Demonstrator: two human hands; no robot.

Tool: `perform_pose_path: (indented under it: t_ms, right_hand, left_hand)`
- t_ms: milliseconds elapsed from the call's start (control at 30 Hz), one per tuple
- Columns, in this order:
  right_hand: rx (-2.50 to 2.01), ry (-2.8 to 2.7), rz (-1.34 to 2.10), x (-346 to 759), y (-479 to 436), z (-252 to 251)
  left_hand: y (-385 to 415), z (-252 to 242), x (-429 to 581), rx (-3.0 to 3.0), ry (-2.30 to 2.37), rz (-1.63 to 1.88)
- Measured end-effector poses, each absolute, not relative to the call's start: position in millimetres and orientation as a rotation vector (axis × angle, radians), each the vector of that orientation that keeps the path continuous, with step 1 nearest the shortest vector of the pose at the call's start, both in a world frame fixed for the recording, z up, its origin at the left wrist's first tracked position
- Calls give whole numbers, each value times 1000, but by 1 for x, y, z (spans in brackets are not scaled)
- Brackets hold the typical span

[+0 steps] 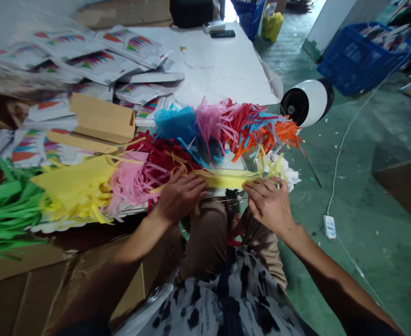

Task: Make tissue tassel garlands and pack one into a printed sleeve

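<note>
A strip of yellow tissue paper point(226, 180) with fringed ends stretches between my two hands at the table's near edge. My left hand point(183, 193) has its fingers closed on the left part of the strip. At the strip's right end, my right hand point(270, 199) pinches the paper between thumb and fingers. A thin string point(231, 200) runs just below the strip. Behind my hands lie fringed tissue bunches in blue point(175, 122), pink point(212, 119) and orange point(282, 133). Left of my left hand are more bunches, dark red point(156, 149), pink point(130, 175), yellow point(81, 179) and green point(9, 205).
Printed white packets point(103, 63) pile up at the back left, beside a folded cardboard piece point(102, 119). A phone point(223, 34) lies on the white table point(223, 70). A white fan point(308, 102), a blue crate point(363, 60) and a power strip point(329, 226) are on the floor.
</note>
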State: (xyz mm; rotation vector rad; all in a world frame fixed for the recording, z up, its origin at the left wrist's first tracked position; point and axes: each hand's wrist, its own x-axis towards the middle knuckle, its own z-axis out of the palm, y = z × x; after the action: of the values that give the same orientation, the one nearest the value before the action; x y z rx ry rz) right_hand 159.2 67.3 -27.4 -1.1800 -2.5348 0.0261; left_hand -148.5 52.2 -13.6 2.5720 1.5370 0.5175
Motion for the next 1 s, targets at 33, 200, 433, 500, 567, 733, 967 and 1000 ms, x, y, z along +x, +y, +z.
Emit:
perform_pose_path:
  t_ms: [33,200,433,500,567,733,967,1000]
  right_hand:
    - [-1166,-2541,41,160,71,-26]
    - [-1185,-2568,50,154,87,-18]
    - [-1174,-2688,-19,143,97,-2]
    - [-1192,-2698,-47,141,97,-1]
    - [-1207,-2683,-67,139,96,-2]
    - [-1144,-2660,-70,134,99,-12]
    - [-1058,-2622,-25,135,102,-20]
    - [-1059,-2611,-15,135,101,-20]
  left_hand:
    - [54,-8,-161,2550,1613,519]
    - [56,17,-167,2592,1832,609]
    - [66,-16,-93,2782,1293,484]
    - [71,-23,-89,2785,1310,443]
    - [74,-25,-91,2795,1318,421]
    - [78,-23,-94,2713,1414,476]
    - [79,-25,-90,2762,1388,475]
    - [80,-26,-91,2786,1377,460]
